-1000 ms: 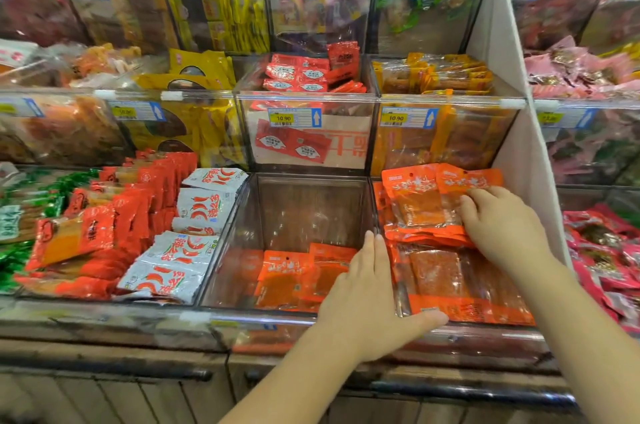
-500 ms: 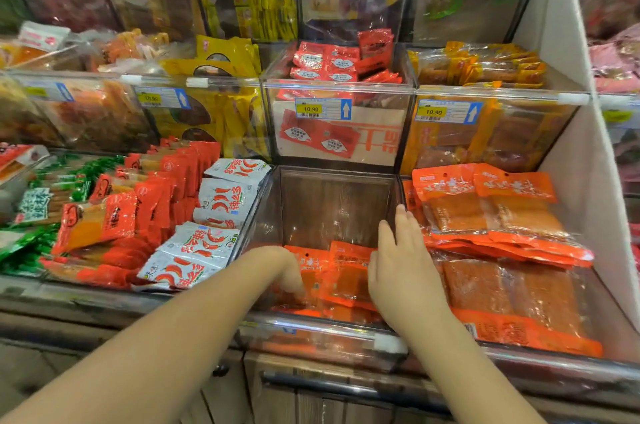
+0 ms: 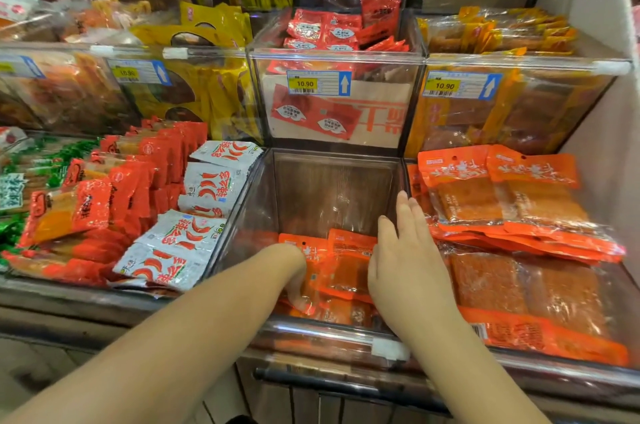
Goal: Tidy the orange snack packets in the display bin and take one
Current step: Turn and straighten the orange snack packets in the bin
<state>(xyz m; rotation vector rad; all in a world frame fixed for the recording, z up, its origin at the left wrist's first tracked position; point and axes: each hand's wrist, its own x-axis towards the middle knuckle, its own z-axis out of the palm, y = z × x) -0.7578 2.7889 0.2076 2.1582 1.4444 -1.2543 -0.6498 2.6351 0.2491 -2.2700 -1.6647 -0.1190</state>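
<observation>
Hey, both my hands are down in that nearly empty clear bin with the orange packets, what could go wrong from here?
The left hand is buried among the loose orange packets, so pulling one may drag its neighbours out of order. The right hand sits against the divider; beside it the taller stack of larger orange packets overhangs and might slide if bumped. The clear bin's front rim could snag a packet as it lifts out.

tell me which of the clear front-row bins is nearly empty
The middle bin, the one both hands reach into. Only a few orange packets lie on its floor, while the bins on either side are piled high.
</observation>
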